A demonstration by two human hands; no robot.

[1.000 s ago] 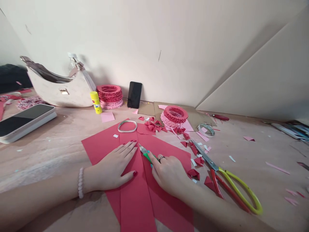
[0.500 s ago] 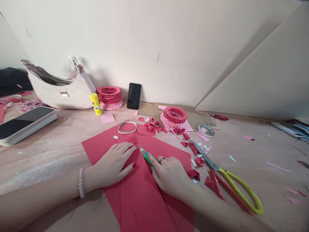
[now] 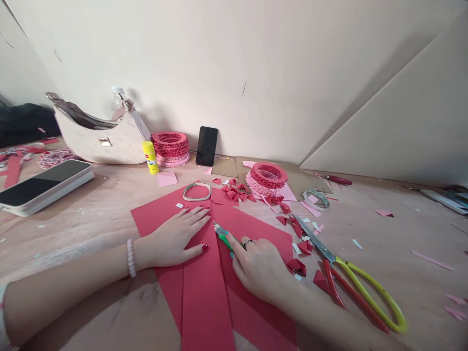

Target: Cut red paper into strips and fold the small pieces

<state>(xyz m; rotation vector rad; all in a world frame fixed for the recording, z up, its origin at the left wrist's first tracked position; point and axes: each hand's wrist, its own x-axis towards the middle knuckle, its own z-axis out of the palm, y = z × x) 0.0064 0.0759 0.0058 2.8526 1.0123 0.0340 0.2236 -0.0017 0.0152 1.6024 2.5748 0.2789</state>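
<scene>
Red paper sheets (image 3: 252,224) overlap on the table in front of me. My left hand (image 3: 179,239) lies flat on the red paper, fingers stretched out. Close to its fingertips, my right hand (image 3: 258,263) is closed around a green utility knife (image 3: 225,240), the index finger laid along it. The knife's blade tip rests by the edge of a long red strip (image 3: 204,302) that runs toward me. A white tape ring (image 3: 197,191) lies on the red paper beyond my left hand.
Right of my right hand lie scissors (image 3: 334,258) with red and yellow handles, among folded red scraps (image 3: 297,266). Stacked paper rings (image 3: 268,178), a glue stick (image 3: 149,157), a leaning black phone (image 3: 207,146), a white handbag (image 3: 106,139) and a pale-cased phone (image 3: 47,185) stand or lie behind and left.
The long strip's right edge now lies further left, leaving a straight edge beside the knife. My left hand has flattened out more. The whole view has shifted slightly.
</scene>
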